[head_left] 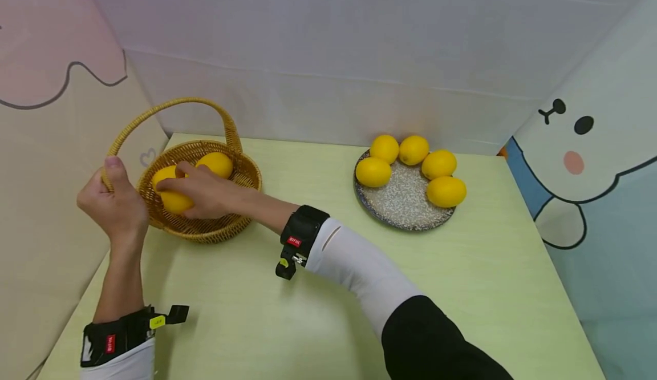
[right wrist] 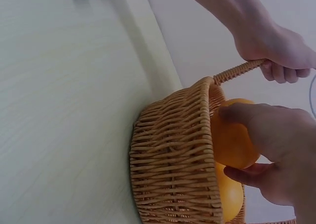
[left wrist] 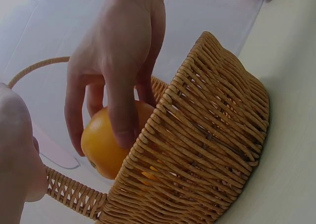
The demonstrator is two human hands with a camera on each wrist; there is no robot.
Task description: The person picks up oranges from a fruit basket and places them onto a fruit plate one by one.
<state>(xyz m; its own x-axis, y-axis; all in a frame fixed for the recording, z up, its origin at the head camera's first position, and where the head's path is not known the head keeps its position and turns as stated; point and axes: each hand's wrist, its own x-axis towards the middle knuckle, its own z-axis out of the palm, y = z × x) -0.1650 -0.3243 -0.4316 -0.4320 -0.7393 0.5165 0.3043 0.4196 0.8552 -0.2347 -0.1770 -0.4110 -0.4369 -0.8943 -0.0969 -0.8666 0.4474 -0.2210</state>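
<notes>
At the left of the table a wicker basket (head_left: 205,234) holds a few yellow lemons. My left hand (head_left: 118,197) grips one side of its tall arched handle (head_left: 177,101). Reaching over the rim, my right hand (head_left: 207,191) holds a lemon (head_left: 176,202) between fingers and thumb inside the basket. Another lemon (head_left: 215,165) lies behind that hand, and one more (head_left: 163,176) is partly covered by its fingers. In the right wrist view, the held lemon (right wrist: 232,140) is at the basket's rim, above a second lemon (right wrist: 229,192).
A speckled grey plate (head_left: 402,197) stands at the back right, with several lemons (head_left: 373,172) around its rim. White cloth walls (head_left: 308,55) enclose the pale green table (head_left: 308,323) behind and at the sides.
</notes>
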